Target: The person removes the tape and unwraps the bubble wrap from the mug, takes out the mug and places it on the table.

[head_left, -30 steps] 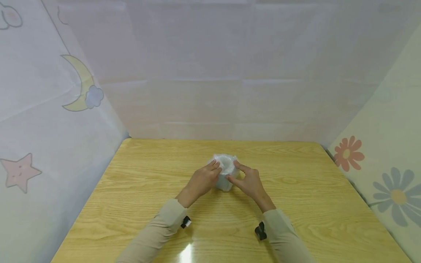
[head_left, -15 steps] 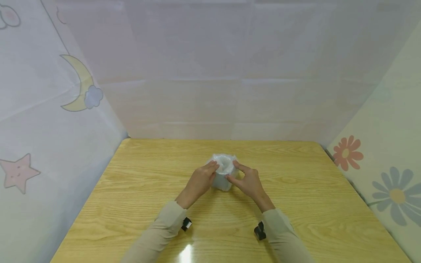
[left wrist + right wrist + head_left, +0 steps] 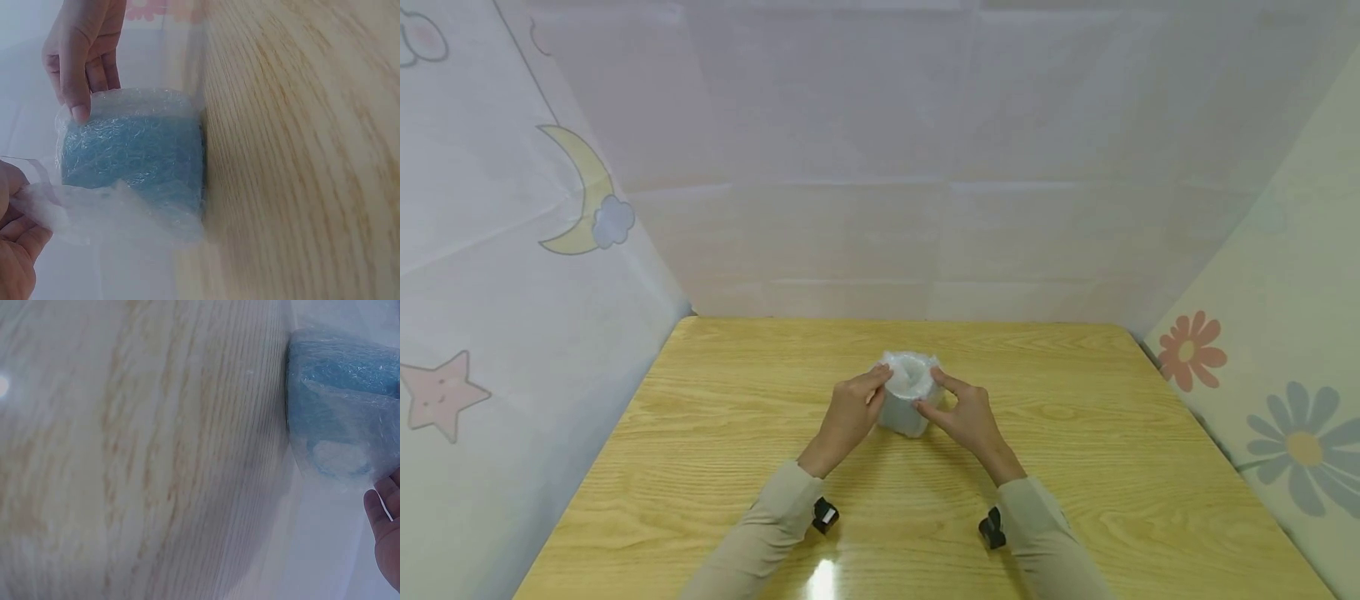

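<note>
As the left hand (image 3: 848, 414) slides outward, a touch farther left than half a second ago, the mouth (image 3: 912, 375) of the wrap (image 3: 902, 419) shows more plainly from above! That hand's grip is a narrow pinch on a flap (image 3: 106, 212), drawn out from the blue thing (image 3: 134, 150) inside. Across from it, the right hand (image 3: 972, 417) has barely budged: thumb and fingers parted, its grip spans the wrap's edge. Wrapped up, the blue thing sits on the worktop (image 3: 700, 400) between both hands. One side pulls, the other steadies, I'd judge; it's covered yet!
</note>
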### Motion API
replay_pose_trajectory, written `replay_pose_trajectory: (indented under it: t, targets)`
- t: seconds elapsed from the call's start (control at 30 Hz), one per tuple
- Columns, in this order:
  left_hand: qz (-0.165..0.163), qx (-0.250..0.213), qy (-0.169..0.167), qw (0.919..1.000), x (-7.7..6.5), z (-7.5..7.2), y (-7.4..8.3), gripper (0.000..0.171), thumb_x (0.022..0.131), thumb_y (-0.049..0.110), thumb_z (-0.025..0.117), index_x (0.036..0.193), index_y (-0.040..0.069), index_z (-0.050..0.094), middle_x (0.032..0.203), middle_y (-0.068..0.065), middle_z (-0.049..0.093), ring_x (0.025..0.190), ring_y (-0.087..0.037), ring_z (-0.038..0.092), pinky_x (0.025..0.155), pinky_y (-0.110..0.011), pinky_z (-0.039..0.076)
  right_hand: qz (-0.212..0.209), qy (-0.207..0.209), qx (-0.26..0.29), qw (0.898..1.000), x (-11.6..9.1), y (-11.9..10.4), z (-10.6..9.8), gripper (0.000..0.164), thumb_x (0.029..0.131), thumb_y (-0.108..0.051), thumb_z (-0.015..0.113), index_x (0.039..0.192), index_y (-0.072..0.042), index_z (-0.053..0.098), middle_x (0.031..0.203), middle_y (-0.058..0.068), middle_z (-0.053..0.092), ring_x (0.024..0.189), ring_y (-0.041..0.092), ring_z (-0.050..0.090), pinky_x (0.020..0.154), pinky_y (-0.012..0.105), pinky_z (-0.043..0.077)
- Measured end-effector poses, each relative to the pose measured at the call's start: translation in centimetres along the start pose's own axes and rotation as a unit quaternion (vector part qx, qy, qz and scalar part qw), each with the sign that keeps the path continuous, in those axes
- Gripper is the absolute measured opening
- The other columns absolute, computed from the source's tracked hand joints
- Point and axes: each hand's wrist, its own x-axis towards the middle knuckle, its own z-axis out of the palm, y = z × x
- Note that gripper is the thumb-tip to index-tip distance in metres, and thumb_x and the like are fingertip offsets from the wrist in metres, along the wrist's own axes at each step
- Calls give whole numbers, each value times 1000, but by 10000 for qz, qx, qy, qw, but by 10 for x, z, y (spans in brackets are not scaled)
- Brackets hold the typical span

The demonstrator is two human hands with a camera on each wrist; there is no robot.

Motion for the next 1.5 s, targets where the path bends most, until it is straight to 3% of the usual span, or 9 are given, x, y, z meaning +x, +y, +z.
replay_pose_trajectory:
  t: [0.3, 0.33, 0.43, 0.57, 0.77, 0.83, 1.0, 1.13, 1.5]
  targets:
    - [-447, -667, 391, 9960, 0, 0, -3, 17, 83, -14, 67, 97, -8, 73, 104, -19, 69, 98, -28, 67, 65, -25, 57, -15, 17, 64, 10000, 0, 1, 0, 64, 79, -22, 83, 127, 11, 56, 117, 28, 59, 38, 0, 12, 80, 49, 54]
    - [-485, -667, 338, 9960, 1, -1, -3, 15, 83, -14, 67, 95, -6, 73, 101, -17, 70, 98, -27, 67, 63, -25, 56, -3, 26, 37, 10000, 0, 1, 0, 64, 79, -22, 83, 127, 11, 56, 117, 27, 60, 37, -2, 24, 80, 49, 54]
    - [-451, -492, 10, 9978, 6, -6, -1, 15, 83, -13, 68, 92, -2, 71, 94, -13, 72, 81, -20, 70, 53, -26, 51, 103, -12, 3, 9999, -1, 0, 0, 63, 80, -22, 82, 128, 9, 56, 120, 24, 60, 53, 7, 50, 84, 48, 53]
    - [-38, 212, -698, 9973, 15, -13, 3, 23, 83, -10, 70, 102, 1, 66, 88, -9, 70, 60, -16, 61, 54, -25, 51, 247, -96, 55, 9996, 0, 0, -2, 61, 81, -21, 81, 129, 7, 56, 129, 20, 53, 64, 20, 55, 90, 49, 50]
    - [499, 1220, -1680, 9769, 26, -16, 8, 33, 83, -4, 73, 116, 0, 66, 116, -17, 66, 108, -31, 63, 76, -32, 57, 183, -52, 65, 9998, 1, 1, -2, 60, 81, -21, 82, 128, 8, 57, 129, 20, 53, 104, 29, 62, 94, 49, 47]
    - [560, 1403, -1828, 9715, 27, -16, 9, 33, 85, -2, 73, 117, 1, 66, 118, -17, 65, 110, -30, 62, 74, -32, 57, 193, -69, 73, 9998, 0, 1, -1, 60, 81, -22, 81, 128, 8, 57, 129, 20, 53, 95, 29, 64, 94, 50, 47]
    - [706, 1709, -1843, 9653, 26, -12, 8, 30, 85, 2, 74, 115, 2, 68, 116, -14, 66, 109, -28, 63, 73, -30, 57, 230, -106, 65, 9997, -2, 0, 0, 61, 81, -24, 81, 128, 7, 57, 129, 21, 53, 92, 29, 65, 93, 51, 48]
    - [747, 1762, -1863, 9637, 25, -9, 8, 27, 85, 4, 75, 112, 3, 69, 115, -13, 67, 110, -26, 63, 78, -30, 56, 219, -76, 87, 9997, -3, -1, 0, 61, 80, -23, 82, 127, 7, 58, 128, 21, 55, 114, 36, 56, 93, 49, 48]
    - [911, 1461, -1427, 9747, 24, -7, 8, 6, 85, 2, 74, 90, 3, 70, 93, -11, 70, 98, -28, 67, 75, -31, 57, 157, -75, 181, 9997, -2, 0, -1, 62, 81, -23, 82, 127, 8, 57, 129, 20, 54, 118, 37, 52, 95, 49, 46]
